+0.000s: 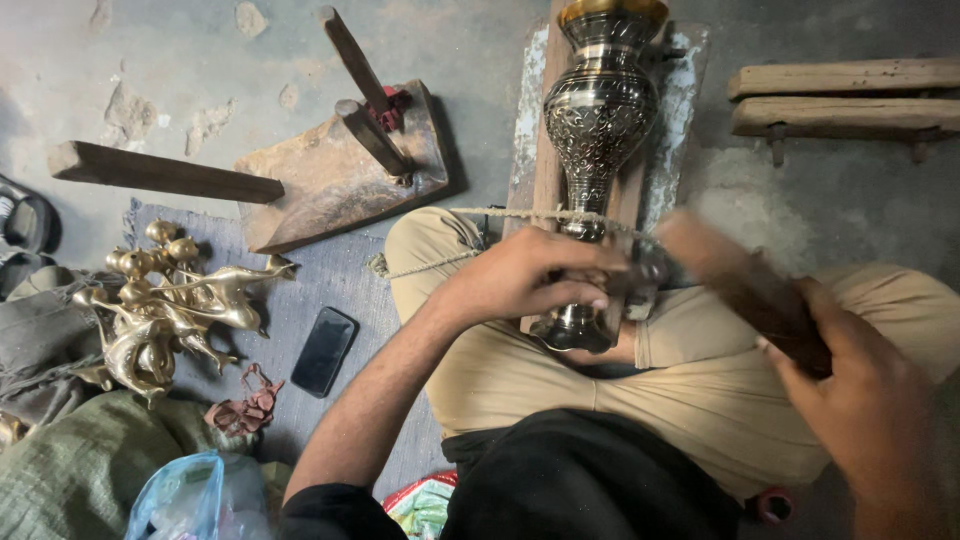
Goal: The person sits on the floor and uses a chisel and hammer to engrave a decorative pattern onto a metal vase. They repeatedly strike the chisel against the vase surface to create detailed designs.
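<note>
The person wears a black top whose short sleeve ends above the elbow on the left arm, leaving the forearm bare down to the left hand [520,275]. The trousers are light tan (a khaki sort of cloth), creased and wrinkled at the bent knees, with a seam and a folded hem showing on the right leg. The right hand [870,410] is bare too, with no ring, watch or glove to be seen on either hand. The right sleeve is out of view.
</note>
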The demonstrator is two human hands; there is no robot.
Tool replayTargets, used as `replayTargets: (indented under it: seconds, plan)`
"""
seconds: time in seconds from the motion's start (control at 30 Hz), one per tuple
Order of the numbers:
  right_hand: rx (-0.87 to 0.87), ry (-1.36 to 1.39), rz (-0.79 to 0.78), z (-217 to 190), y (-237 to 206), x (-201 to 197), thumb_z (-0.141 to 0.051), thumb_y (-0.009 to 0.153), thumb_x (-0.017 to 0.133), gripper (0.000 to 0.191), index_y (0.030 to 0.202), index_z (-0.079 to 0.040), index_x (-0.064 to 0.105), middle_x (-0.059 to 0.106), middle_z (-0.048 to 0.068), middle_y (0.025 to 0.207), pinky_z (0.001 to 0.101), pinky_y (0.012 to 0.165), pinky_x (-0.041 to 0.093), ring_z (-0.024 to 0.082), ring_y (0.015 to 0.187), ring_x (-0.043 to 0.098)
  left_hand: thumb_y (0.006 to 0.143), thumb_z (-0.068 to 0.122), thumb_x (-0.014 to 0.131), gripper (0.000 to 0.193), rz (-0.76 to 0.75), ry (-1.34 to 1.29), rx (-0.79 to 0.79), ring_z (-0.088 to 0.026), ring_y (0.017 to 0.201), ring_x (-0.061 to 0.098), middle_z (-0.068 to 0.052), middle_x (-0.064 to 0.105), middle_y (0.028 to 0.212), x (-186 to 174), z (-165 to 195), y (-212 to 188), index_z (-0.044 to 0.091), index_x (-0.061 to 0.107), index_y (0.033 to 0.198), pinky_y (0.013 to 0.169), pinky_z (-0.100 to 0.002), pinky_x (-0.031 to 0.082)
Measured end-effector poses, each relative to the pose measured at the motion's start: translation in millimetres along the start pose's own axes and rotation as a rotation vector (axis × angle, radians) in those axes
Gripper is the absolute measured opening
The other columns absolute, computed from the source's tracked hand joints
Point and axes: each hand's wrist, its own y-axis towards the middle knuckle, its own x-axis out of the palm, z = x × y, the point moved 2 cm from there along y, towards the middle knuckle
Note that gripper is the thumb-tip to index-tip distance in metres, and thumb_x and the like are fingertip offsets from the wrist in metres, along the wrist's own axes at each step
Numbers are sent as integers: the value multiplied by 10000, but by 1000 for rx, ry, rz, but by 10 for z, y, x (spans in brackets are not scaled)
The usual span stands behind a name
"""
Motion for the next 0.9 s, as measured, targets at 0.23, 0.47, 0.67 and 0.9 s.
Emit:
replayTargets:
  seconds: [0.23, 0.47, 0.67, 0.9]
  plan:
    - [137, 874, 225, 392, -51, 175, -120, 1066, 831, 275, 1170, -20, 597, 728, 115, 963, 293, 872, 631, 171, 881, 748, 945, 214, 784, 426, -5, -4, 11, -242, 1001, 786, -104, 781, 1100, 16, -59, 65, 95, 652, 1332, 857, -359, 614]
    - [80, 364, -11, 336, 42, 45, -19, 851, 815, 254, 1060, 38, 682, 731, 198, 853, 373, 680, 595, 248, 703, 727, 962, 244, 763, 431, -28, -37, 19, -212, 976, 802, -90, 793, 1058, 61, -121, 79, 113, 646, 1355, 855, -338, 630]
    - [15, 407, 49, 297, -41, 44, -51, 944, 841, 219, 1092, 18, 695, 740, 159, 909, 307, 734, 600, 196, 763, 736, 957, 252, 770, 440, -32, -44, 39, -214, 978, 804, -88, 793, 1060, 84, -186, 68, 113, 649, 1357, 849, -336, 630]
    - [-29, 317, 47, 585, -161, 187, -58, 925, 831, 213, 1054, 19, 679, 728, 156, 858, 289, 711, 588, 196, 736, 730, 955, 241, 773, 443, -44, -71, 27, -209, 992, 805, -92, 797, 1062, 92, -191, 67, 118, 652, 1363, 862, -335, 625]
